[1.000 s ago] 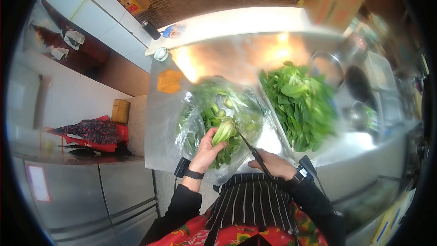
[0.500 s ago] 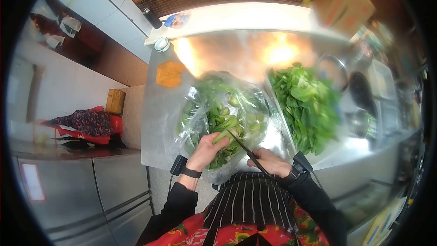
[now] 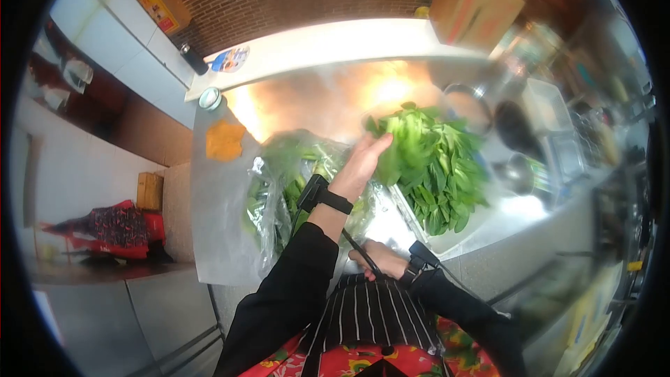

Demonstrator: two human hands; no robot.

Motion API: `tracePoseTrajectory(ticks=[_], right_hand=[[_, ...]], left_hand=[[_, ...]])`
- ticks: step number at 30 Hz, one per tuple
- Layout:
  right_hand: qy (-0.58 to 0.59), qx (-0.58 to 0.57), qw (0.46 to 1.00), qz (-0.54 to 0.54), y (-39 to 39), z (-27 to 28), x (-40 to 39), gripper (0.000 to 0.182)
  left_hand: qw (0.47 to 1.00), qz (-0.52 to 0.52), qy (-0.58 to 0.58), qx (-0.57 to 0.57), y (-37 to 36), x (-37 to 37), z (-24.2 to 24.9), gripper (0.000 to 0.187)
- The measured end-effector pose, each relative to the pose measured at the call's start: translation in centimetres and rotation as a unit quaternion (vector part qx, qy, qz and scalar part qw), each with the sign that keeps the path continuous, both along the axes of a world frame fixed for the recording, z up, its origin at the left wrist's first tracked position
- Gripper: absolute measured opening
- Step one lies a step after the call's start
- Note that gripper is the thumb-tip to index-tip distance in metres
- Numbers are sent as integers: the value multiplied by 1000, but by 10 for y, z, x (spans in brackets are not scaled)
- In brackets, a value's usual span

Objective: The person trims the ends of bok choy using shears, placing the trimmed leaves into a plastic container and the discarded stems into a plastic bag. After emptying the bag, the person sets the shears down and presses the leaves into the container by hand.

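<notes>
My left hand (image 3: 363,162) reaches across to the left end of the heap of leafy greens (image 3: 447,174), its fingers closed around a bok choy (image 3: 400,145) that is blurred and partly merges with the heap. Low by the table's front edge, my right hand (image 3: 384,261) grips a dark knife (image 3: 360,250), its blade slanting up and left. Beneath my left forearm lies a clear plastic bag (image 3: 266,220) with more bok choy inside, partly hidden by the arm. The heap rests on a pale tray (image 3: 408,209).
On the metal table (image 3: 218,216) lie an orange cloth (image 3: 224,141) and a small bowl (image 3: 209,98). A black bottle (image 3: 194,60) and a cardboard box (image 3: 474,3) stand on the white ledge (image 3: 321,43). Metal pots and a clear container (image 3: 546,110) crowd the right side.
My left hand has moved from the plastic bag up and right to the greens heap, with the bok choy. My right hand keeps the knife low. The view has shifted right.
</notes>
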State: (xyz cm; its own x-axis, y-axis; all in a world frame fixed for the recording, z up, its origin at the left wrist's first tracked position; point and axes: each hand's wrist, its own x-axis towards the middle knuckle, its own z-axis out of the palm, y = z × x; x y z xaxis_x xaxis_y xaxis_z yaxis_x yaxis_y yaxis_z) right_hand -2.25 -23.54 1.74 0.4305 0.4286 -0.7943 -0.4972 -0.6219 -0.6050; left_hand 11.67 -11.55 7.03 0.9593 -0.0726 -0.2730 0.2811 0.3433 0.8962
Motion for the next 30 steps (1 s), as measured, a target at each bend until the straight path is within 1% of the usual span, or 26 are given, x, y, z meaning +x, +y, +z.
tracePoseTrajectory(ticks=[2,3,4,5,6,7,8,9,10,11,13,14,16,17,18,20,21,22,23,24,25,26,27,28,29,30], right_hand=[[3,-11,1000,-9,-7,9,0,43],[4,15,999,-48,-14,12,-2,40],[10,43,995,-87,-21,13,-6,38],[-29,85,990,-107,-30,12,-10,35],[-5,98,987,-127,-36,11,-11,35],[8,96,984,-146,-40,10,-12,31],[20,94,982,-163,-43,10,-12,28],[33,70,984,-159,-44,15,-10,27],[37,73,985,-153,-44,16,-10,27],[33,85,982,-167,-44,16,-9,28],[46,99,977,-184,-39,20,-5,30],[47,99,978,-176,-37,16,-4,30],[48,110,983,-139,-33,5,-2,29],[50,108,984,-132,-31,4,-2,29],[45,100,986,-125,-30,4,-1,30],[46,90,989,-113,-30,10,-5,32],[32,79,991,-101,-29,19,-3,36],[18,69,993,-91,-27,24,0,41],[21,69,994,-87,-29,23,-1,41],[-53,60,996,-35,-32,21,-1,47],[-126,50,991,18,-33,21,-1,53],[-125,51,991,22,-32,21,-2,53],[-163,58,985,26,-32,21,-3,56],[-201,66,977,30,-31,24,-2,60],[-201,67,977,33,-30,28,0,60],[-191,53,979,56,-28,36,5,61]], left_hand=[[994,53,-6,99,0,5,14,54],[991,98,-40,78,8,0,11,44],[992,76,-35,94,27,-5,3,38],[992,56,-27,110,49,-11,-8,33],[983,31,-20,181,70,-17,-18,28],[968,8,-13,250,88,-25,-29,23],[967,9,-6,255,102,-35,-45,23],[885,-80,-20,458,115,-45,-62,25],[755,-166,-30,633,121,-58,-65,29],[754,-161,-25,636,122,-72,-71,29],[594,-149,-164,773,106,-98,-71,34],[595,-144,-158,774,100,-102,-73,34],[518,-128,-118,837,96,-108,-86,40],[473,-110,-133,864,103,-107,-107,44],[475,-106,-129,864,105,-107,-103,44],[509,-152,-117,839,105,-119,-82,47],[509,-149,-114,840,104,-123,-65,47],[579,-103,-189,787,103,-126,-45,49],[641,-57,-260,720,103,-131,-31,52],[640,-56,-257,722,104,-133,-27,52],[711,-68,-213,667,105,-137,-23,50],[774,-77,-166,606,106,-140,-20,49],[774,-74,-163,607,104,-144,-18,49],[845,-66,-87,524,103,-146,-15,50],[900,-56,-11,431,103,-148,-13,51],[900,-54,-10,432,103,-151,-11,51]])
